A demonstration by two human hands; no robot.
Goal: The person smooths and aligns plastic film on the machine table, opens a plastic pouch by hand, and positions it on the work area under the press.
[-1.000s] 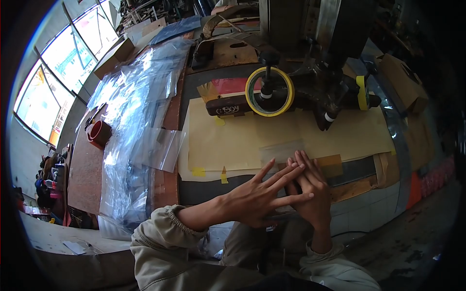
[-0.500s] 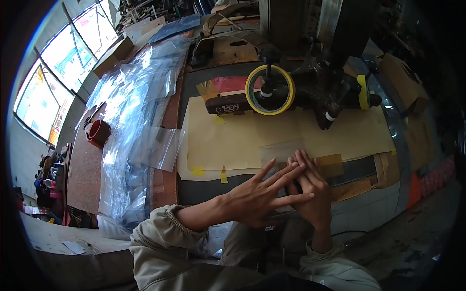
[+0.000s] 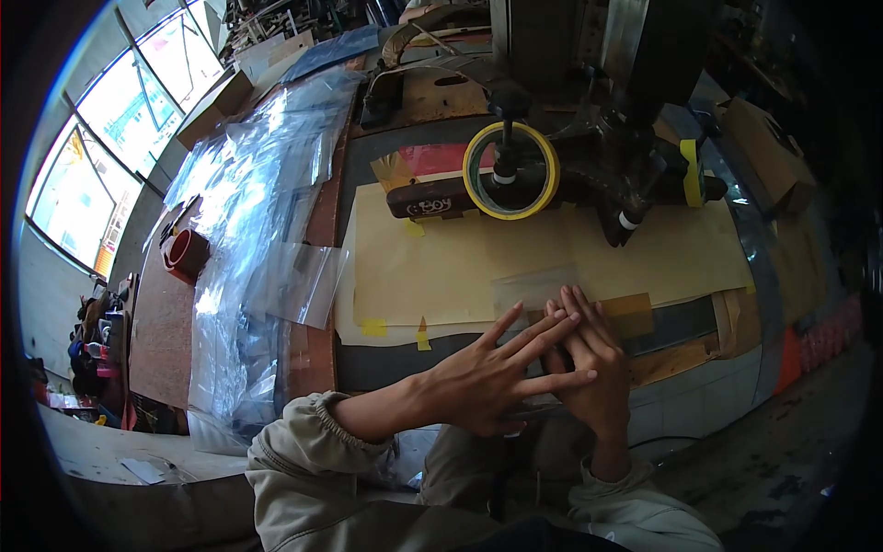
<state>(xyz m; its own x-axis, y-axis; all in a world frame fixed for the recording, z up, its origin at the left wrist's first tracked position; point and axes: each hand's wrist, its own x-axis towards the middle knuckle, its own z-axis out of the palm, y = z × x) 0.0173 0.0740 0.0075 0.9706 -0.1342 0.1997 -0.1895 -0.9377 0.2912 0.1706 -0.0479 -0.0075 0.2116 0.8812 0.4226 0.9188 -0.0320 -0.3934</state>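
Note:
My left hand (image 3: 492, 375) has its fingers stretched and spread, laid across the fingers of my right hand (image 3: 589, 363). The right hand's fingers are extended too, partly covered by the left. Just beyond the fingertips a small clear plastic piece (image 3: 529, 283) lies on a large cream sheet (image 3: 441, 267). Brown tape (image 3: 628, 316) sits beside the right fingertips at the sheet's front edge. Neither hand visibly grips anything. What lies beneath the overlapped fingers is hidden.
A dark machine arm (image 3: 570, 179) spans the back of the sheet, with a yellow tape roll (image 3: 474, 175) hung on it. Clear plastic bags (image 3: 248, 230) cover the left side, near a red-brown tape roll (image 3: 187, 255). A cardboard box (image 3: 768, 156) stands right.

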